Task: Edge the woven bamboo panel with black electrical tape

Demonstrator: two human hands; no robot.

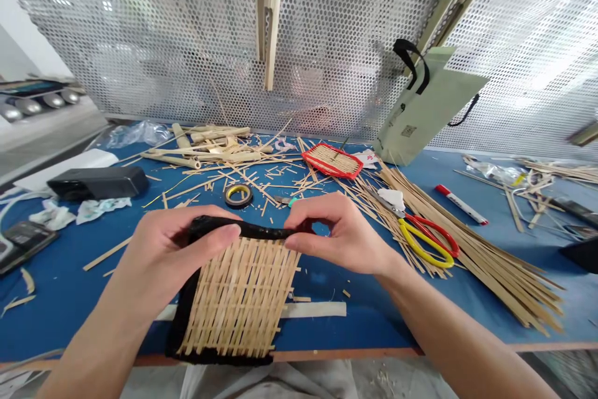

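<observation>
My left hand (180, 246) and my right hand (339, 231) hold a flat woven bamboo mat (238, 299) above the blue work table (364, 318). Its near part lies over the table's front edge area. Black binding (247, 229) runs along the mat's far edge and down its left side (184, 318). My left thumb presses on this binding at the left end. My right thumb and fingers pinch it at the right end. Part of the edge is hidden beneath my fingers.
Bamboo strips and offcuts litter the table. Nearby lie yellow-handled scissors with red trim (427, 240), a tape roll (238, 195), a red-edged woven piece (332, 160), a marker (461, 204) and a long strip bundle (495, 256). A perforated metal panel (299, 32) stands behind.
</observation>
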